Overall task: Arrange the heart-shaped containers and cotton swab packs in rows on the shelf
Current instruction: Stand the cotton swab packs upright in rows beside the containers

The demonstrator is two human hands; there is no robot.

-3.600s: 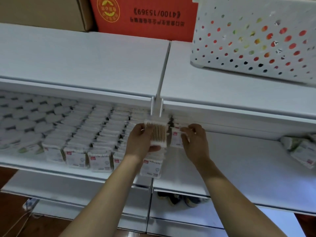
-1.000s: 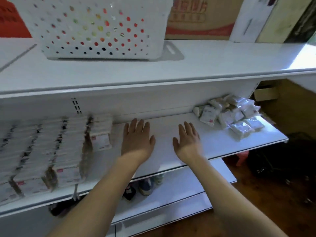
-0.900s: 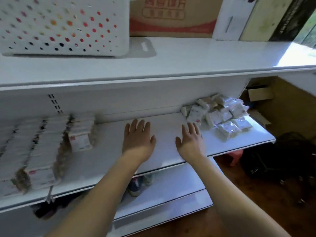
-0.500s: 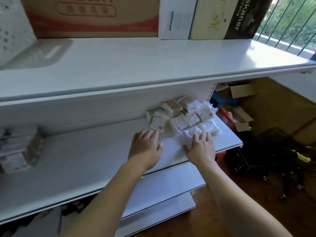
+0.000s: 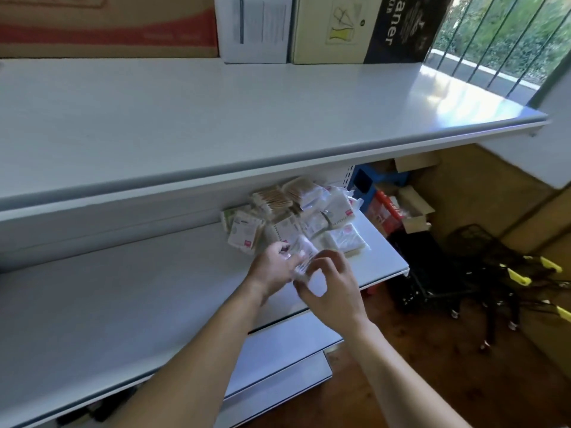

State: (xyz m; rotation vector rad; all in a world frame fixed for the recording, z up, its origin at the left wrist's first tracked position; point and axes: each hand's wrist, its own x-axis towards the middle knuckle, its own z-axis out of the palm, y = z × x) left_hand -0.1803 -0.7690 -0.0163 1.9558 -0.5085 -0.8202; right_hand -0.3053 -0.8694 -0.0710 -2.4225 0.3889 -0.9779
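Gripping pack (image 5: 301,257) near shelf edge (image 5: 386,278)

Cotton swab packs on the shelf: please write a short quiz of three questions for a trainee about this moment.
1. True or false: the loose heap of cotton swab packs lies at the right end of the middle shelf.
2. What do the left hand and the right hand hold? A) a clear pack B) a basket
3. What stands on the top shelf?

Key: 1 true; 2 A; 3 cardboard boxes.
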